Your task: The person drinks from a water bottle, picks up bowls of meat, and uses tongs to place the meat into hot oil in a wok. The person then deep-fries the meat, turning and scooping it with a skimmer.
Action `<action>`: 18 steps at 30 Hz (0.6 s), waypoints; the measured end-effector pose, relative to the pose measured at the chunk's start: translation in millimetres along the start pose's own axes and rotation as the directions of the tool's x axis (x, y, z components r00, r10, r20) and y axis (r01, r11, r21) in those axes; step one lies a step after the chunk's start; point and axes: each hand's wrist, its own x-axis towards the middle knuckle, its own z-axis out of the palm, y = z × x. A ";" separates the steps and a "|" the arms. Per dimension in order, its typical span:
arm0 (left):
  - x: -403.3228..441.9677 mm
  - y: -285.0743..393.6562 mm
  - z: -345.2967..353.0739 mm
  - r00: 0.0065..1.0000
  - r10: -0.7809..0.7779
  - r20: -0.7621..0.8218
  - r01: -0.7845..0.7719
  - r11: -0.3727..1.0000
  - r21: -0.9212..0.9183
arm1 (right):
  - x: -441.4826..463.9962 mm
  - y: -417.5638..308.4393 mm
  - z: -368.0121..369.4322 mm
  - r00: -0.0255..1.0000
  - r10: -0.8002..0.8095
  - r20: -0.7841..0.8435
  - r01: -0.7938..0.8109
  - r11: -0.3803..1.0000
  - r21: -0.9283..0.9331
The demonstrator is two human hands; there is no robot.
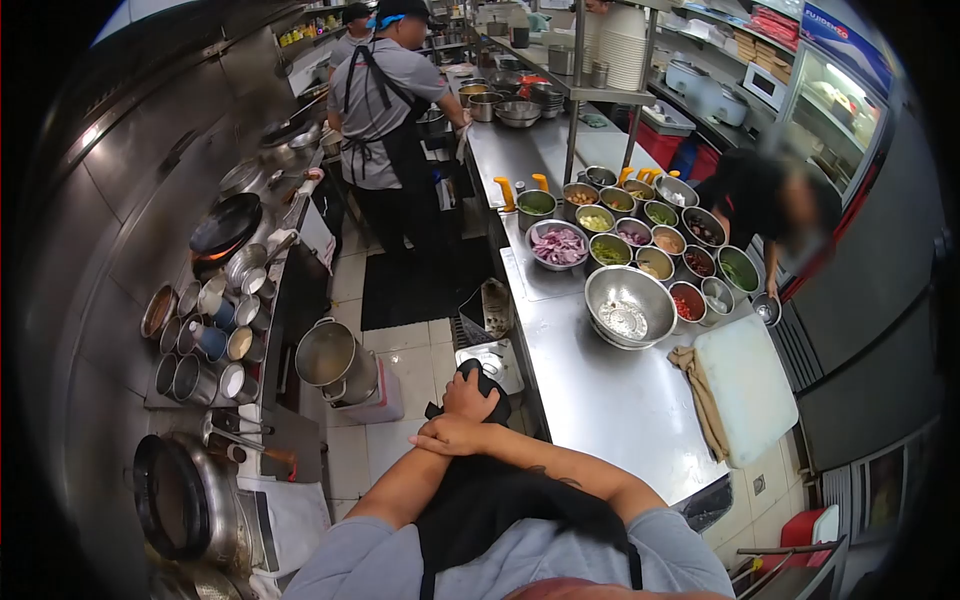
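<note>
"Hands first, please: where are they, and what is nearest?"

"Both are bare and low in front of the body, left of the shiny steel tabletop (pixel 590 400). A black, soft-looking item (pixel 489 380) lies against the left hand (pixel 468 397), just under and beyond its fingers."

"Which way does it run?"

"Its long axis seems to slant from front left to back right, across the line of the left forearm (pixel 405 485). The hand covers part of it, and I cannot tell exactly what it is. The left hand is nearer to it; the right hand (pixel 447 436) is closer to the body."

"How are they posed?"

"The left arm reaches forward and inward. Its fingers bend over the black item; I cannot tell whether they grip or only rest. The right forearm (pixel 540 462) crosses from the right, and its hand clasps the left forearm near the wrist, fingers close together."

"Anything around them?"

"A large round steel pot with side handles (pixel 336 355) stands to the left. To the right, on the tabletop, sits a wide, silvery metal bowl (pixel 630 303), well apart from both hands."
</note>
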 end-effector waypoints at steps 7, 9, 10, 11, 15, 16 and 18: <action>3.2 9.1 -1.5 1.000 0.007 0.027 -0.008 0.999 0.031 | -5.1 0.1 -11.6 1.000 -0.004 -0.018 0.005 0.999 0.046; 4.0 9.3 -1.6 1.000 0.000 0.031 -0.001 0.999 0.038 | -4.7 -0.1 -13.6 0.998 0.051 0.020 -0.053 0.997 0.055; 4.6 9.4 -0.3 0.999 -0.005 0.032 0.004 0.999 0.039 | -4.9 -0.3 -14.4 0.998 0.057 0.026 -0.058 0.997 0.051; 6.0 9.8 0.2 0.999 -0.009 0.033 0.008 0.999 0.039 | -5.0 -1.6 -16.5 0.998 0.062 0.032 -0.063 0.997 0.045; 8.2 8.7 1.9 0.999 -0.001 0.041 -0.001 0.999 0.039 | -6.7 1.2 -15.9 0.999 0.035 0.009 -0.035 0.995 0.090; 8.6 9.5 3.1 0.999 -0.001 0.036 0.000 0.999 0.040 | -6.5 4.7 -13.1 1.000 0.016 -0.024 -0.014 0.996 0.091; 7.0 9.7 4.3 1.000 -0.007 0.005 0.006 1.000 0.031 | -6.5 12.4 -6.7 0.997 -0.034 -0.065 0.040 0.995 0.095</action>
